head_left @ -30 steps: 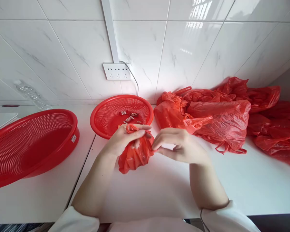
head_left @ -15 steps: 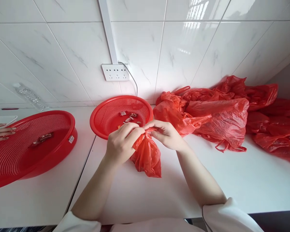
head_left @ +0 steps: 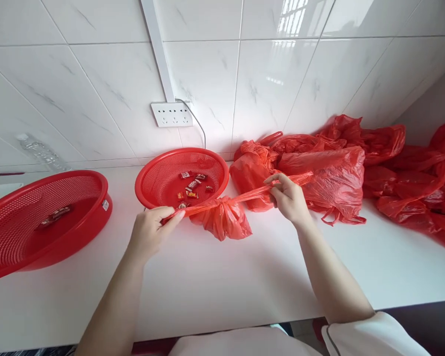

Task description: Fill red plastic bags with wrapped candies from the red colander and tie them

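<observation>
A small filled red plastic bag (head_left: 224,221) rests on the white counter (head_left: 215,282), its two handles stretched out sideways from a knot at its top. My left hand (head_left: 148,233) pinches the left handle. My right hand (head_left: 287,195) is closed on the right handle, pulled out toward the heap of bags. Just behind the small bag stands a round red basket (head_left: 159,170) with several small wrapped candies (head_left: 191,184) in it.
A larger red basket (head_left: 7,247) sits at the left with a few candies inside. A heap of red plastic bags (head_left: 341,168) fills the counter's right back. A wall socket (head_left: 171,114) with a cable, and a clear bottle (head_left: 40,152), are by the tiled wall.
My hands moved apart, drawing the bag's handles tight sideways into a knot. The bag shifted back toward the small basket. Another person's hand at the far left is gone.
</observation>
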A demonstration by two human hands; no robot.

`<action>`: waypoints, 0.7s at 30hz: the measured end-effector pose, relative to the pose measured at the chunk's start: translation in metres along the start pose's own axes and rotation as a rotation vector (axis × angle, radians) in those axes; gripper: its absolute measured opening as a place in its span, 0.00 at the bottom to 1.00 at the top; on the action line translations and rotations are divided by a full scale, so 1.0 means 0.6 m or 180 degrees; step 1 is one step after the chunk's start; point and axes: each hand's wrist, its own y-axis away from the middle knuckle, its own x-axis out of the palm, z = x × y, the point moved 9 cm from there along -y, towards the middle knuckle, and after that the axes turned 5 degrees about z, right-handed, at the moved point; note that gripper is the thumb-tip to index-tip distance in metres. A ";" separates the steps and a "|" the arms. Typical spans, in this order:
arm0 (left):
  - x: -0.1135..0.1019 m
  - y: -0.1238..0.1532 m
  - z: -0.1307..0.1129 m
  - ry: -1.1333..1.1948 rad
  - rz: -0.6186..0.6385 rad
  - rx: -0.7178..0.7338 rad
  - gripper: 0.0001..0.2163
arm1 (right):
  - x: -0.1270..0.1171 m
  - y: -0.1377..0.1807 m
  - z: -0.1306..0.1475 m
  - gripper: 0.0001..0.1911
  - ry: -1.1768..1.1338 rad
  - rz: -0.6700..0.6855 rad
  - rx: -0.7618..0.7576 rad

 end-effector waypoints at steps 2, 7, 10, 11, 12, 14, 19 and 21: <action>0.019 0.006 0.031 0.0162 0.0336 -0.0253 0.19 | -0.012 -0.001 -0.024 0.14 0.0306 0.0046 0.0051; 0.060 -0.001 0.037 0.0262 0.1024 -0.0377 0.15 | 0.047 0.019 0.068 0.20 0.1002 0.1170 -0.1169; 0.045 -0.016 0.020 0.0251 0.0595 -0.0304 0.14 | 0.117 0.050 0.119 0.19 0.0934 0.1545 -0.1600; 0.038 -0.021 0.015 0.0215 0.0373 -0.0243 0.13 | 0.148 0.058 0.120 0.24 0.0958 0.1662 -0.1589; 0.032 -0.024 0.010 0.0169 0.0138 -0.0152 0.12 | 0.178 0.065 0.113 0.30 0.1079 0.1720 -0.1549; 0.020 -0.026 0.002 0.0049 -0.0358 0.0146 0.09 | 0.223 0.073 0.084 0.29 0.1524 0.1725 -0.1388; 0.018 -0.020 0.011 -0.0506 -0.1167 0.0701 0.04 | 0.192 0.092 0.043 0.12 0.1213 0.1756 -0.1201; 0.022 -0.021 0.020 -0.0562 -0.1260 0.0790 0.04 | 0.125 0.091 0.032 0.11 0.0901 0.1677 -0.0929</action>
